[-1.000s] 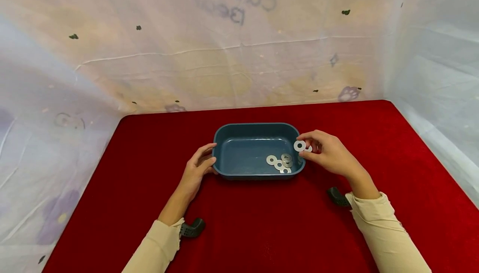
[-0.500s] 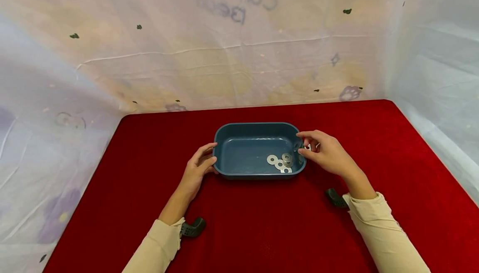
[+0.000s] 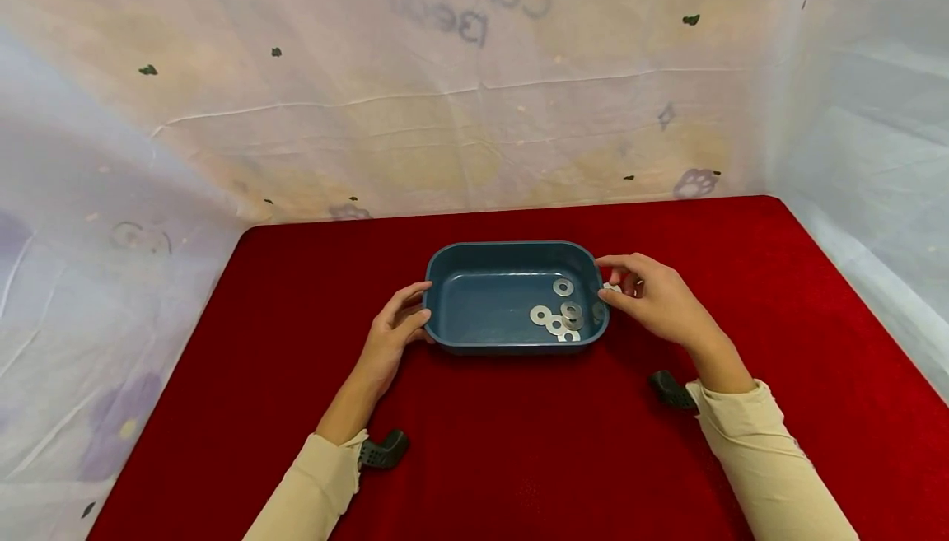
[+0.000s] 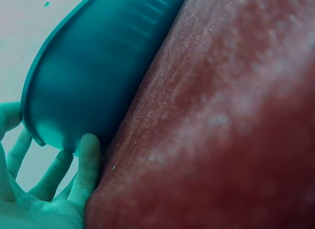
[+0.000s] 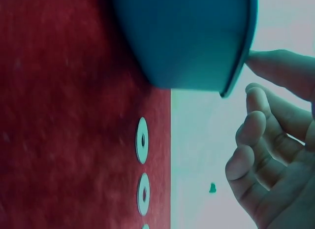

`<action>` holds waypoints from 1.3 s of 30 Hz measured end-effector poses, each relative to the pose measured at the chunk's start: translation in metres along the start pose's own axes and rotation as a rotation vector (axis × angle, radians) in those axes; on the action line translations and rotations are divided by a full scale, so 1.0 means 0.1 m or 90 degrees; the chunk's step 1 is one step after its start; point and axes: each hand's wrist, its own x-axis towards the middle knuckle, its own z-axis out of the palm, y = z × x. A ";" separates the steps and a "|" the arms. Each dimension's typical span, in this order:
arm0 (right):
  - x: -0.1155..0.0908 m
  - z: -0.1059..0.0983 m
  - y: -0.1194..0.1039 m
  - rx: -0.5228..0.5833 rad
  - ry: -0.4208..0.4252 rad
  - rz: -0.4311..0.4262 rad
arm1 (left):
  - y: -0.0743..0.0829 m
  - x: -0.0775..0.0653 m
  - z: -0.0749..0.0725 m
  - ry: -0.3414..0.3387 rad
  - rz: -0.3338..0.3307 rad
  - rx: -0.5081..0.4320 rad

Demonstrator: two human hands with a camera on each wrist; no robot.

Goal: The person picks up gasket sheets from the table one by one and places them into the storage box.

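Observation:
A blue rounded rectangular tray (image 3: 474, 349) sits on the red cloth. Several flat metal washers (image 3: 541, 315) lie in its right part, mostly bunched near the front corner; a single washer (image 3: 563, 286) rests apart behind them. My left hand (image 3: 396, 323) touches the tray's left end from outside, fingers spread against the wall in the left wrist view. At the right end is my right hand (image 3: 656, 298), loosely curled, holding nothing, with a fingertip at the rim. On the cloth beside the tray, more washers (image 5: 141, 140) stand in a row in the right wrist view, mostly hidden by that hand in the head view.
The red cloth (image 3: 519, 442) covers the table, with its back edge against a pale printed curtain (image 3: 474, 146). White sheeting (image 3: 867, 162) hangs along the sides. A dark wrist mount (image 3: 385, 449) sticks out from each sleeve.
My right hand has let go of a washer over the tray's right end, and it now lies inside. That hand has shifted slightly right. The left hand has stayed at the tray.

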 end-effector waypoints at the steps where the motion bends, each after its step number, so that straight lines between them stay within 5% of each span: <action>1: 0.00 -0.01 0.01 -0.002 0.006 0.002 | 0.00 0.00 0.00 0.000 0.001 0.001; 11: -0.06 -0.22 0.25 -0.018 0.017 0.062 | 0.00 0.00 0.00 0.004 0.003 -0.002; 17: -0.10 -0.32 0.43 -0.014 -0.021 0.118 | 0.00 0.00 -0.01 0.005 0.005 -0.004; 39: -0.16 -0.26 0.87 -0.005 -0.062 0.175 | -0.01 0.00 0.00 0.002 0.002 0.001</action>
